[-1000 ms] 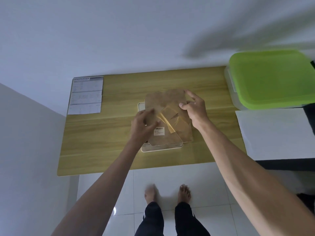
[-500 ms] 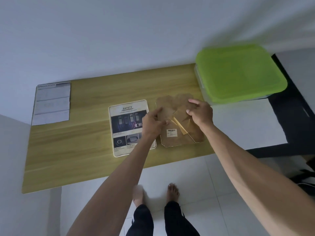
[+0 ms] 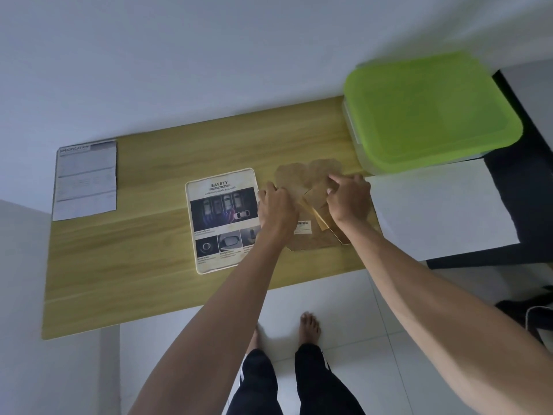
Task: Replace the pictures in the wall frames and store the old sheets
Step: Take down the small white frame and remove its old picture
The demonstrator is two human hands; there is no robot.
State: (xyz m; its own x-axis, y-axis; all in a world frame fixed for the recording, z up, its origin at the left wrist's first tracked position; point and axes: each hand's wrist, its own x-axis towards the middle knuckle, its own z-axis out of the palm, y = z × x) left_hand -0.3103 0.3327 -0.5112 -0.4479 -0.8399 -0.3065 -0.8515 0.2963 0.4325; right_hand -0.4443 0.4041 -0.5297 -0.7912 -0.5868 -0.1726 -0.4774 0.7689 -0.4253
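Backing board (image 3: 311,205) mid-bench (image 3: 149,265), right of SAFETY sheet (image 3: 223,220). Left hand (image 3: 276,209) and right hand (image 3: 348,199) both pinch its edges. Risk: fold-out stand tears or board slides off near edge if tugged unevenly.

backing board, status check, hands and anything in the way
Left hand and right hand both grip backing board on table. Safety sheet lies beside it, uncovered. Nothing blocking.

Wooden table (image 3: 143,265), black bag (image 3: 535,313) on white tiled floor (image 3: 359,369)
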